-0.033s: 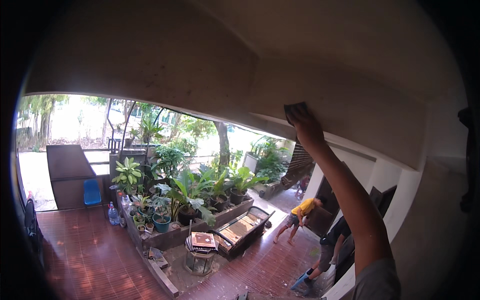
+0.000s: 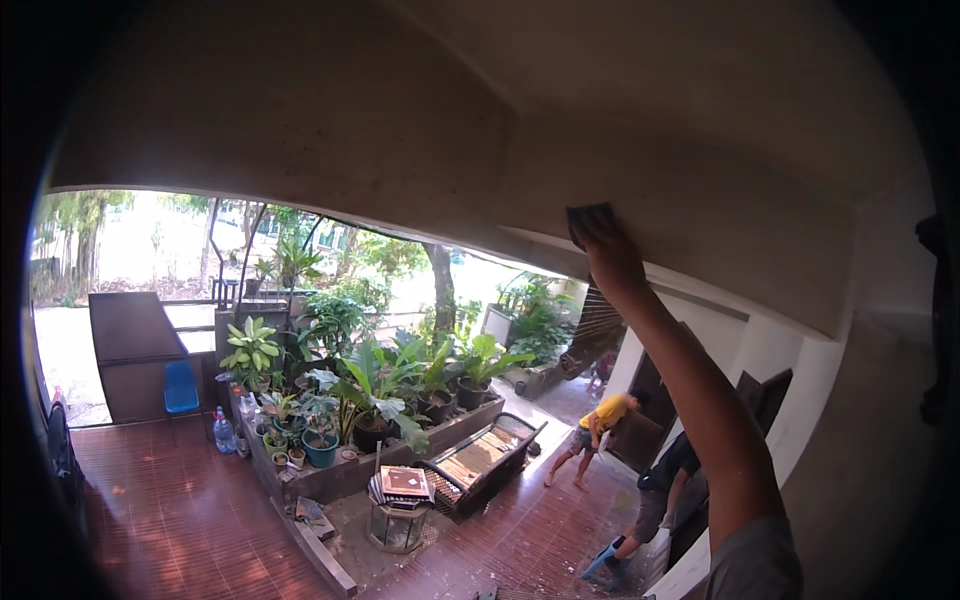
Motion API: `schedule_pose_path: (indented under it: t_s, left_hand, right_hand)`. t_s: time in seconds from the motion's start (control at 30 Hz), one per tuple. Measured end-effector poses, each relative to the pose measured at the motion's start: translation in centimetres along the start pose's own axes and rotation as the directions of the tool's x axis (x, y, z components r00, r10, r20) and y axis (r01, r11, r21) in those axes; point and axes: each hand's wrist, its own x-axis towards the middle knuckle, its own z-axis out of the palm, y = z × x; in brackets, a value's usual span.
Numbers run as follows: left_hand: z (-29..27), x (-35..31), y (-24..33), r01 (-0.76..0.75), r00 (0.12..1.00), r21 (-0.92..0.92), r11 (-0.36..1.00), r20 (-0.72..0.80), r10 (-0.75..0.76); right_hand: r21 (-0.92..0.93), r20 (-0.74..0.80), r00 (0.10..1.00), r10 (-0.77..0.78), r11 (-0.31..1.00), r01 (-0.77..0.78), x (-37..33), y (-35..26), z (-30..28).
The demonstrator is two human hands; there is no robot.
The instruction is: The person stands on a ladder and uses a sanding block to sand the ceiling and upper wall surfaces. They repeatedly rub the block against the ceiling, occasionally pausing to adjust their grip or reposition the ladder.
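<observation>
My right arm reaches up from the lower right. The fingers of my right hand [image 2: 607, 247] are closed over a dark, flat square pad [image 2: 589, 220], pressed to the pale wall beam [image 2: 680, 215] just above its lower ledge. From here I cannot make out whether the pad is sandpaper or a scouring sponge. The beam runs under a ceiling and has dark specks on its left stretch. My left hand is out of view.
Below, a planter [image 2: 300, 485] holds several potted plants, beside a bamboo bench [image 2: 480, 460] and a glass-sided stand [image 2: 398, 525] with boxes on it. A person in a yellow shirt [image 2: 605, 412] bends near a door; another person [image 2: 660, 490] in dark clothes stands closer. A blue chair [image 2: 181, 387] stands left.
My hand and the pad stay at almost the same spot on the beam. The view of the yard below has shifted slightly, and the person in yellow has moved a little.
</observation>
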Motion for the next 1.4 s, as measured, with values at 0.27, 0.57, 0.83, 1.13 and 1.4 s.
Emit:
schedule_pose_path:
  t_s: [0.27,0.57,0.83,1.13,1.4]
  left_hand:
    - [2.1,5.9,-3.9,-0.333,0.901,-0.094,0.938,0.263,0.346]
    - [5.3,5.3,-4.3,-0.122,0.960,0.335,0.934,0.278,0.026]
    - [6.1,5.5,-4.1,0.004,0.994,0.318,0.948,0.103,-0.039]
    - [6.1,5.5,-4.4,-0.019,0.990,0.345,0.938,0.138,-0.031]
    - [6.0,5.6,-4.1,0.029,0.983,0.305,0.952,0.166,-0.083]
  right_hand:
    - [-0.191,0.144,0.990,-0.005,0.981,0.032,0.9,-0.8,2.0]
    - [-0.031,0.177,0.984,-0.004,0.999,0.010,4.8,-0.5,3.0]
    - [-0.126,-0.011,0.985,-0.173,0.977,0.170,5.5,-0.8,3.6]
    - [-0.007,-0.063,0.984,-0.164,0.986,0.164,6.6,-1.9,4.9]
    - [0.013,-0.056,0.990,-0.128,0.992,0.129,7.8,-2.6,7.1]
